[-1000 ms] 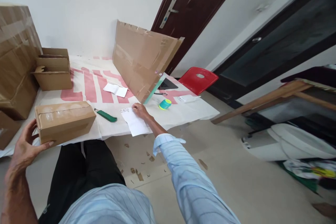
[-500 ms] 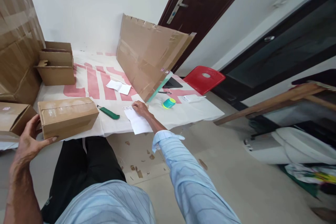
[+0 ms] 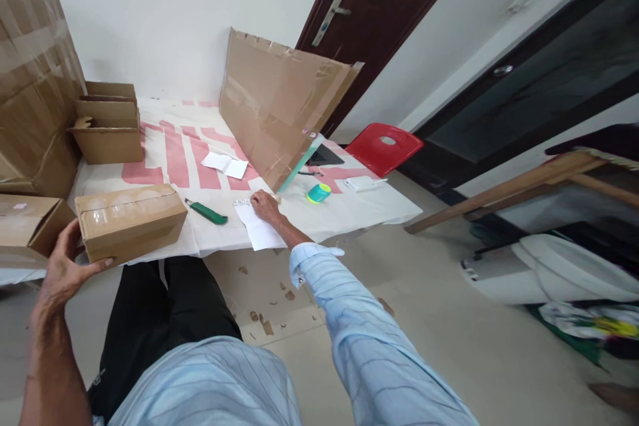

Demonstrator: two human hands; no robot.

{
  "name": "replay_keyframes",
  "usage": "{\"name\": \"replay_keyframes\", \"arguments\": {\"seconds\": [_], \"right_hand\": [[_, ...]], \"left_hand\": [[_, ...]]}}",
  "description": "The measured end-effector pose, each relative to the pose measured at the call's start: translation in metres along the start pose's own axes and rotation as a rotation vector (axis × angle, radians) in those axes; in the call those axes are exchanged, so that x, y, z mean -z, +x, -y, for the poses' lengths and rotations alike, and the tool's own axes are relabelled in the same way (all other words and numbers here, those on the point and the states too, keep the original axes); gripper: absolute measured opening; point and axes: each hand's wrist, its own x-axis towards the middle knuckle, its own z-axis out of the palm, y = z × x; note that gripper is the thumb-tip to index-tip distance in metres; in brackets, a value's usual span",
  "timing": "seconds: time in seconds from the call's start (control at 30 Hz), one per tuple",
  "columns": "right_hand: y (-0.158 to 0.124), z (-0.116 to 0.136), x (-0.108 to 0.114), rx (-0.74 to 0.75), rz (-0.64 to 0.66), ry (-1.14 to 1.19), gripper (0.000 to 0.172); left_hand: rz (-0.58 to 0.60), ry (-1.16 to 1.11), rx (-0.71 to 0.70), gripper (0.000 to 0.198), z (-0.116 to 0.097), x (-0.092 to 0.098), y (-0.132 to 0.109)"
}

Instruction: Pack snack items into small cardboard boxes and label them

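My left hand point(image 3: 72, 266) grips the near left end of a closed, taped cardboard box point(image 3: 132, 219), thumb along its lower front edge. The box lies at the table's front edge. My right hand point(image 3: 265, 206) has its fingers pressed together at the top of a white paper sheet point(image 3: 257, 226) with small round marks along its upper edge; whatever is between the fingertips is too small to make out. Between box and sheet lies a green cutter knife point(image 3: 207, 212). Behind it rests a folded white paper point(image 3: 224, 164).
A large cardboard panel point(image 3: 279, 103) stands behind my right hand. To its right are a teal tape roll point(image 3: 318, 194), a dark flat device point(image 3: 327, 155) and a red chair point(image 3: 383, 148). Open small boxes point(image 3: 107, 143) and a big carton point(image 3: 37, 93) stand left.
The view has shifted slightly. Both hands keep their places, the left at the box and the right at the top of the sheet.
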Motion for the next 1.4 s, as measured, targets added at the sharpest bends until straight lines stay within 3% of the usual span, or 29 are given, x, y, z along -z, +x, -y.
{"name": "replay_keyframes", "arguments": {"seconds": [0.1,0.27,0.4,0.67,0.77,0.83,1.27,1.4], "right_hand": [[-0.002,0.004,0.004,-0.025,-0.03,0.02,0.024],[-0.014,0.006,0.018,-0.071,-0.125,0.047,0.034],[-0.026,0.023,0.021,-0.035,-0.184,0.066,0.036],[-0.059,0.108,-0.018,0.301,-0.027,0.138,0.025],[-0.069,0.134,-0.034,0.434,0.065,0.084,0.031],[-0.072,0.143,-0.042,0.447,0.095,0.042,0.037],[-0.082,0.138,-0.051,0.389,0.065,0.027,0.038],[-0.084,0.141,-0.05,0.38,0.028,0.085,0.04]], "left_hand": [[-0.004,0.034,0.013,0.123,0.005,0.001,0.001],[-0.055,-0.153,-0.046,0.129,0.011,0.0,0.003],[-0.056,-0.218,-0.091,0.116,0.008,-0.003,0.004],[-0.022,-0.126,-0.12,0.109,0.008,0.0,0.0],[-0.011,-0.076,-0.114,0.11,0.01,0.001,-0.001],[-0.001,-0.063,-0.109,0.107,0.01,0.001,-0.001],[0.069,-0.024,-0.103,0.077,-0.002,0.0,-0.012],[0.077,-0.003,-0.094,0.075,-0.003,-0.001,-0.015]]}}
